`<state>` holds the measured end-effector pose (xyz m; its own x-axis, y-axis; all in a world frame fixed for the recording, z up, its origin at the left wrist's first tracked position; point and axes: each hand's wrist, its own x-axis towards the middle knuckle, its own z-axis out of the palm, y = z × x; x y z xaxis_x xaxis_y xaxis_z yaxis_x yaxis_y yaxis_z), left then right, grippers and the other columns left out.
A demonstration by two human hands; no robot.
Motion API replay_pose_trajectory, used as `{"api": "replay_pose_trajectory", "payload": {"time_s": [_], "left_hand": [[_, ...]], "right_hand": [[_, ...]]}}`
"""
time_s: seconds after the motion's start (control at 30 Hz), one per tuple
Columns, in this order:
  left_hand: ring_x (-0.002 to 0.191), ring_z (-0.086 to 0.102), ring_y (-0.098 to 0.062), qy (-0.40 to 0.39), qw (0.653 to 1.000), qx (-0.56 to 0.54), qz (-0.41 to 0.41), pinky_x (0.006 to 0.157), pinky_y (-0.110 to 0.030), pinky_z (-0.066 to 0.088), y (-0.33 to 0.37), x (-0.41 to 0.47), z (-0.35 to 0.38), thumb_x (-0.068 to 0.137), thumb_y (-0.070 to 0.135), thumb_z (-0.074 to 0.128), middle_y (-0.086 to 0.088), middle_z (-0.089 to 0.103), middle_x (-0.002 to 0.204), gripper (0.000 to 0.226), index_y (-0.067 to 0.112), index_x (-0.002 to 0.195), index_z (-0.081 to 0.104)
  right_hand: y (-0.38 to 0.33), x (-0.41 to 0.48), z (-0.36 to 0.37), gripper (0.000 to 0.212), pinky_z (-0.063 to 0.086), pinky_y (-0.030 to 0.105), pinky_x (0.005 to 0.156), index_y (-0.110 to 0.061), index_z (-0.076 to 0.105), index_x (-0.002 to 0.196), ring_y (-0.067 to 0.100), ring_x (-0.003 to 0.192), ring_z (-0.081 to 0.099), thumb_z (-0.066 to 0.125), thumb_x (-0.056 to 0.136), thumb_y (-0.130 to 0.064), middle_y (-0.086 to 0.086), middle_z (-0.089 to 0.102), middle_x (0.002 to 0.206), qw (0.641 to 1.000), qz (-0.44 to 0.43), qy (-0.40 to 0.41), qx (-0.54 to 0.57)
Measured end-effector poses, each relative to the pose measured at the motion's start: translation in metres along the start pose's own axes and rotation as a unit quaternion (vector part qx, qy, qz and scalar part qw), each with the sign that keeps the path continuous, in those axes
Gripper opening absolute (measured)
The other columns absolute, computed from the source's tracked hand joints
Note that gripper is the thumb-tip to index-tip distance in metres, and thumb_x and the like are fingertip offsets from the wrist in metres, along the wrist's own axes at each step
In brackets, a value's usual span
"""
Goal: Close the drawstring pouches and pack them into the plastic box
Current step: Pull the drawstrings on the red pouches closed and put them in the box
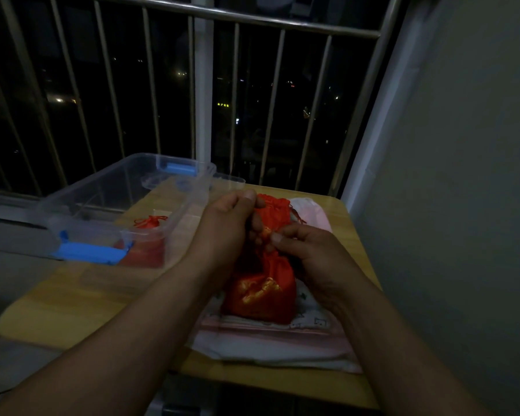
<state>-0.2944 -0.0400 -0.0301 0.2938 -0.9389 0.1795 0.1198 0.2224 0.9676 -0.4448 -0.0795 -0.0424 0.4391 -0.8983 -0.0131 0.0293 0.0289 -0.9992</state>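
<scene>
Red pouch upright, mouth up

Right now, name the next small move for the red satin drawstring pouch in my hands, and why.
Probably cinch it fully shut: the left hand grips the red satin drawstring pouch, the right hand pinches at its front, and the clear plastic box stands open.

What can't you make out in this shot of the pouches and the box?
- Head view: neck of the held pouch, covered by the left hand and right hand.
- Head view: top of the lower pouch, behind the hands and in shadow.
- Head view: lower part of the boxed pouch, blurred by the plastic box wall and blue latch.
- Head view: print on the cloth, too dim and small.
</scene>
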Motion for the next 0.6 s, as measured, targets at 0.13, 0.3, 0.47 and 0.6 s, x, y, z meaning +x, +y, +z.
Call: {"api": "replay_pose_trajectory", "payload": {"time_s": [0.13,0.3,0.47,0.6], "left_hand": [[0.074,0.065,-0.014,-0.036,0.999,0.003,0.018,0.065,-0.031,0.054,0.006,0.007,0.000,0.107,0.031,0.051,-0.004,0.069,0.085,0.027,0.014,0.101,0.072],[0.082,0.071,-0.016,-0.071,0.997,-0.011,0.014,0.071,-0.031,0.055,-0.001,0.012,0.002,0.106,0.027,0.054,-0.006,0.074,0.089,0.025,0.012,0.103,0.073],[0.066,0.067,-0.015,-0.066,0.997,0.024,0.028,0.057,-0.026,0.052,-0.005,0.017,0.003,0.107,0.025,0.053,-0.010,0.070,0.083,0.026,0.010,0.104,0.074],[0.065,0.066,-0.012,-0.064,0.989,0.110,0.074,0.059,-0.022,0.051,-0.009,0.021,0.000,0.107,0.028,0.054,-0.008,0.071,0.081,0.027,0.013,0.108,0.075]], "right_hand": [[-0.007,-0.003,0.003,0.013,0.058,0.047,0.090,-0.004,0.077,0.085,0.034,0.089,0.072,0.068,0.094,-0.003,0.021,0.077,0.093,0.998,0.025,-0.028,-0.052],[-0.009,-0.004,0.004,0.017,0.051,0.054,0.098,-0.003,0.076,0.083,0.036,0.093,0.066,0.065,0.095,-0.002,0.022,0.072,0.093,0.996,0.034,-0.060,-0.057],[-0.007,-0.003,0.001,0.020,0.041,0.050,0.093,0.000,0.075,0.090,0.035,0.099,0.055,0.061,0.100,-0.009,0.024,0.063,0.100,0.995,0.024,-0.093,-0.024],[-0.007,-0.003,-0.001,0.018,0.041,0.049,0.093,-0.004,0.078,0.089,0.034,0.099,0.053,0.066,0.097,-0.015,0.023,0.064,0.100,0.995,0.028,-0.098,-0.010]]}}
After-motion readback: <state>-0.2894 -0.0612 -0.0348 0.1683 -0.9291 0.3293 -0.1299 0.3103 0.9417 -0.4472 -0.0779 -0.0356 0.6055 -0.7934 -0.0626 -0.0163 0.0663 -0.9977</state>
